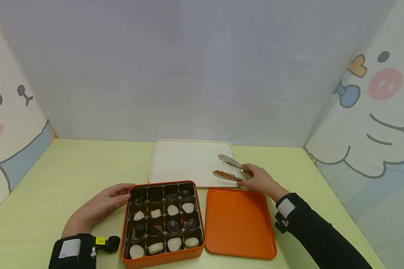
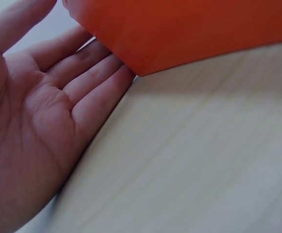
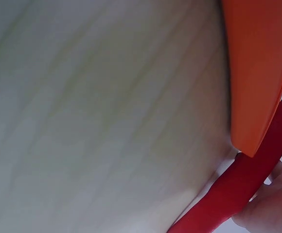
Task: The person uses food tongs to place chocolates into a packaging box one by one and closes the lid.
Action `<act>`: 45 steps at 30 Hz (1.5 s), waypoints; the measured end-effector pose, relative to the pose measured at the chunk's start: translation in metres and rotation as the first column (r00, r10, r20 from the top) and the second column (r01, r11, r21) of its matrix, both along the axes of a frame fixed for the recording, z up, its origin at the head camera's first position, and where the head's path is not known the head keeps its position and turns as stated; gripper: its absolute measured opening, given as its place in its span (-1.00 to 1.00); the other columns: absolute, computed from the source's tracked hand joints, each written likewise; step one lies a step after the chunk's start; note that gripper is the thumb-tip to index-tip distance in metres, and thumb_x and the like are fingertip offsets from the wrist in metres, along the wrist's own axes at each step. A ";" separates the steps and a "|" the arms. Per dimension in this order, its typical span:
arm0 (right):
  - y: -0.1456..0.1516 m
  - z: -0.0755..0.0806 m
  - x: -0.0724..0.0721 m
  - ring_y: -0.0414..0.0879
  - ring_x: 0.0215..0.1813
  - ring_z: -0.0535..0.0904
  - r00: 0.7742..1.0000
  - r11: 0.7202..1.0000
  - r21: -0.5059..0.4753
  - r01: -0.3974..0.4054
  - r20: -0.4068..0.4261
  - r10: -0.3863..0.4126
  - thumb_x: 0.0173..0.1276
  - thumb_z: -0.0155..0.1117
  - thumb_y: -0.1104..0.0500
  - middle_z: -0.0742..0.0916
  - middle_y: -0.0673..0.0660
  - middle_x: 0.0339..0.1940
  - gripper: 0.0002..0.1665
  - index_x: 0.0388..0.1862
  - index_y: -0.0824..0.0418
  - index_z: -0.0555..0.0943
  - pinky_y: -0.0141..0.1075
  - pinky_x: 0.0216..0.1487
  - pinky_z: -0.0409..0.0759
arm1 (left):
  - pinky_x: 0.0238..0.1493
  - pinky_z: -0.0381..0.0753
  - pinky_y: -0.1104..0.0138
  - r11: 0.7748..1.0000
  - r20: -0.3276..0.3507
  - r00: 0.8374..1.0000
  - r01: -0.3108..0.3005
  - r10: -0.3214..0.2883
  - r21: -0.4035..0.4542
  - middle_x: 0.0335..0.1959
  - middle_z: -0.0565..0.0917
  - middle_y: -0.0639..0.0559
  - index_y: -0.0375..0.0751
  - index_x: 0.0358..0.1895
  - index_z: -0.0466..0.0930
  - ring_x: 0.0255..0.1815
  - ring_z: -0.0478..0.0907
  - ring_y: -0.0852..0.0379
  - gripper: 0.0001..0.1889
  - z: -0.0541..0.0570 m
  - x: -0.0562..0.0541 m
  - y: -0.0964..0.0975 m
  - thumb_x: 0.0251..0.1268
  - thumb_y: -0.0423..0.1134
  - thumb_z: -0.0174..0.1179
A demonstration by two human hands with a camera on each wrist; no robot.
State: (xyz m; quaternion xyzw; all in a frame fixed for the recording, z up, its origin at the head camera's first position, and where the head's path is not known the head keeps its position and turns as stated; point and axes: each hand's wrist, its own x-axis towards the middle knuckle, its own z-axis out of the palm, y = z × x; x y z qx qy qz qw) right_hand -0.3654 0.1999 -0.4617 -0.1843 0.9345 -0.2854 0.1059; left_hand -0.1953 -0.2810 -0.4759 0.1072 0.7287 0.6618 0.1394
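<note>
An orange box (image 1: 161,259) holds a dark compartment tray of white and dark pieces that look like chocolates. My left hand (image 1: 102,204) rests against the box's upper left corner. In the left wrist view its straight fingers (image 2: 99,92) lie along the orange side wall (image 2: 189,34). My right hand (image 1: 258,180) grips a pair of metal tongs (image 1: 233,163) with a red handle (image 3: 228,196). The tongs' scalloped tips are spread, point left and have nothing between them. They overlap the right part of a white tray (image 1: 185,162) in the head view.
An orange lid (image 1: 239,224) lies flat right of the box, below my right hand. The white tray lies behind the box. A grey wall (image 1: 188,74) and cartoon-printed side panels border the pale wooden table (image 1: 70,164).
</note>
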 end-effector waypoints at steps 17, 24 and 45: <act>0.001 0.007 0.017 0.32 0.34 0.24 0.978 0.989 0.146 -0.001 -0.206 0.031 0.25 0.30 -0.12 0.36 0.30 0.42 -0.07 0.50 0.22 0.24 0.34 0.22 0.21 | 0.14 0.42 0.48 1.000 0.010 1.000 -0.017 0.017 -0.007 0.36 0.25 -0.46 -0.58 0.41 0.10 0.18 0.41 0.35 -0.39 0.001 0.001 -0.001 0.52 -0.21 0.04; -0.005 0.025 0.056 0.28 0.37 0.23 0.943 0.984 0.124 -0.126 -0.294 0.158 0.27 0.37 -0.04 0.34 0.27 0.44 -0.16 0.45 0.25 0.33 0.29 0.26 0.21 | 0.14 0.43 0.47 1.000 0.016 1.000 -0.020 0.020 -0.021 0.35 0.29 -0.41 -0.56 0.41 0.11 0.18 0.43 0.34 -0.39 -0.003 0.001 -0.005 0.53 -0.19 0.03; -0.023 0.008 0.138 0.27 0.50 0.07 0.889 0.805 0.386 -0.451 0.114 0.443 -0.11 0.24 -0.62 0.19 0.21 0.55 0.27 0.52 0.01 0.26 0.31 0.33 0.14 | 0.15 0.46 0.40 1.000 -0.005 1.000 -0.008 0.008 0.011 0.34 0.36 -0.30 -0.50 0.44 0.11 0.19 0.47 0.22 -0.43 -0.011 -0.001 -0.016 0.55 -0.23 -0.02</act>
